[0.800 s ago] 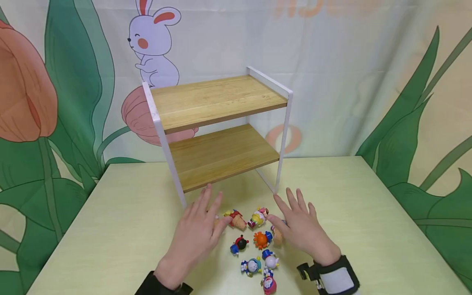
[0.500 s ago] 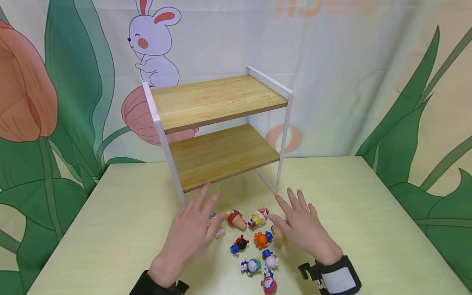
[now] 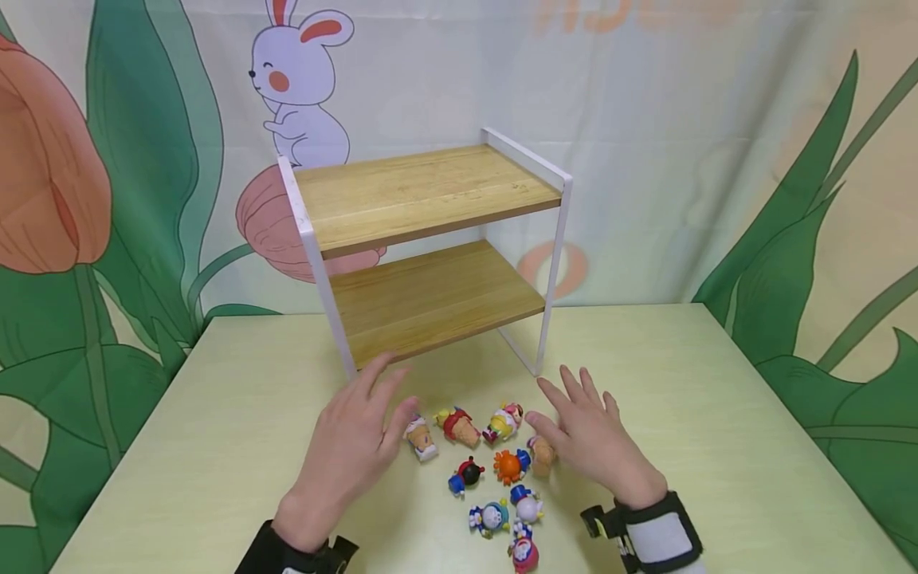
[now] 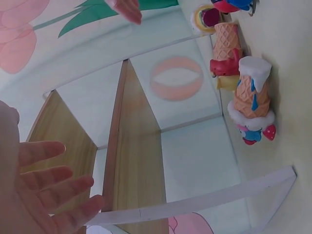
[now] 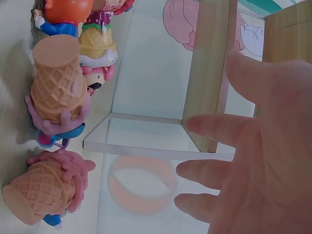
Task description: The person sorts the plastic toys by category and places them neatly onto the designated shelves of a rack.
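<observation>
Head view looks forward-down; close, sideways wrist views share its shelf [image 3: 430,211].

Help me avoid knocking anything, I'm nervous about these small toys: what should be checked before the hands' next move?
1. Left hand free: ok, holding nothing.
2. Right hand free: ok, holding nothing.
3. Shelf upright: ok.
4. Left hand clear of shelf: cannot tell, they overlap in the head view.
5. Red cone toy upright: not ok, lying down.
6. Orange toy apart from its cone neighbour: cannot tell, very close.
</observation>
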The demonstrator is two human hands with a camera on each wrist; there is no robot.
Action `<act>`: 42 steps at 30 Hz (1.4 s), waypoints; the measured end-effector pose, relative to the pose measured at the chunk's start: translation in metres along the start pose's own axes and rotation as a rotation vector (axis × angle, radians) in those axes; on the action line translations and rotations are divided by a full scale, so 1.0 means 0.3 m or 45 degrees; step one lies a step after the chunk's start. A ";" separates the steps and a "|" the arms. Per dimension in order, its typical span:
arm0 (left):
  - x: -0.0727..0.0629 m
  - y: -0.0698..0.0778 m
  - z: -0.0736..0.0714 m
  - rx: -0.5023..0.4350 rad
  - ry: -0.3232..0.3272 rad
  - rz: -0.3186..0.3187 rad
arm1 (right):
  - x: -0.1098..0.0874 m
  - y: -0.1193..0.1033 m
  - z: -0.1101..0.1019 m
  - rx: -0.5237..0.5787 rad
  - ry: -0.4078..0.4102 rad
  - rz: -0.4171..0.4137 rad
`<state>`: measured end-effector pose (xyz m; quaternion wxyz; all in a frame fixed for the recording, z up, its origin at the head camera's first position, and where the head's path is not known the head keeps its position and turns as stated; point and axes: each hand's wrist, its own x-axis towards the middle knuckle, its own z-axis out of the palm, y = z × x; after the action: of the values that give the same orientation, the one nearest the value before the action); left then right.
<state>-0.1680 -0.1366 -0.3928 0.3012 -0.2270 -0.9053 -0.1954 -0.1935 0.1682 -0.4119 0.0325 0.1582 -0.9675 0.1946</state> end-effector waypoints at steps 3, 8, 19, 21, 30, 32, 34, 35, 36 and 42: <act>0.004 -0.009 -0.008 -0.027 0.074 0.025 | 0.003 0.005 -0.001 -0.006 -0.008 0.012; 0.019 -0.029 -0.022 -0.059 0.271 0.097 | 0.009 0.015 -0.006 -0.002 -0.011 0.009; 0.054 -0.075 -0.068 -0.111 0.533 0.032 | 0.032 0.015 -0.026 -0.017 -0.042 -0.025; 0.060 -0.083 -0.071 -0.108 0.560 0.011 | 0.035 0.014 -0.030 -0.017 -0.050 -0.033; 0.076 -0.107 -0.072 -0.095 0.578 -0.160 | 0.049 -0.014 -0.043 -0.003 -0.069 -0.122; 0.081 -0.111 -0.070 -0.112 0.578 -0.190 | 0.054 -0.024 -0.045 -0.002 -0.089 -0.126; 0.087 -0.114 -0.068 -0.135 0.588 -0.215 | 0.060 -0.036 -0.049 -0.002 -0.112 -0.133; 0.091 -0.116 -0.068 -0.144 0.595 -0.231 | 0.064 -0.044 -0.052 -0.001 -0.124 -0.138; 0.095 -0.118 -0.067 -0.154 0.603 -0.243 | 0.068 -0.053 -0.055 0.000 -0.136 -0.143; 0.117 -0.126 -0.064 -0.177 0.628 -0.293 | 0.079 -0.098 -0.061 -0.007 -0.197 -0.183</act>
<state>-0.2043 -0.1667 -0.3645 0.4720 -0.0885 -0.8089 -0.3393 -0.2067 0.1427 -0.3814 -0.0280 0.2417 -0.9538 0.1765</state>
